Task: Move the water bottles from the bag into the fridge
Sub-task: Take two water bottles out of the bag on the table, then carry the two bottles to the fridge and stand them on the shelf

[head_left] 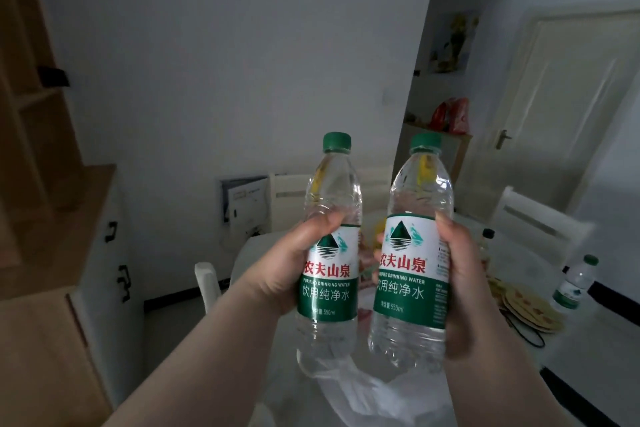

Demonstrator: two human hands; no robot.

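Right up close, both hands are full: the left hand point(291, 263) is wrapped around the label of one water bottle point(329, 253), thumb across the front, and the right hand point(460, 274) is clasped the same way around a second water bottle point(414, 253). Both bottles stand upright, side by side and just apart, green caps on top, green-and-white labels facing the camera, held up in the air above the table. Just below them lies the crumpled clear plastic bag point(367, 388) on the white table point(588, 350), its mouth slack under the bottle bases. Further right on the table, a stack of round patterned plates point(530, 308) sits near a third water bottle point(575, 282), which stands upright on its own, well apart from the two in hand. A white chair point(540, 218) stands behind the table on the right, another chair back point(206, 282) pokes up on the left. Beyond, on the left, a wooden cabinet with black handles point(114, 253); far right, a closed white door point(554, 121). The fridge is not in view.
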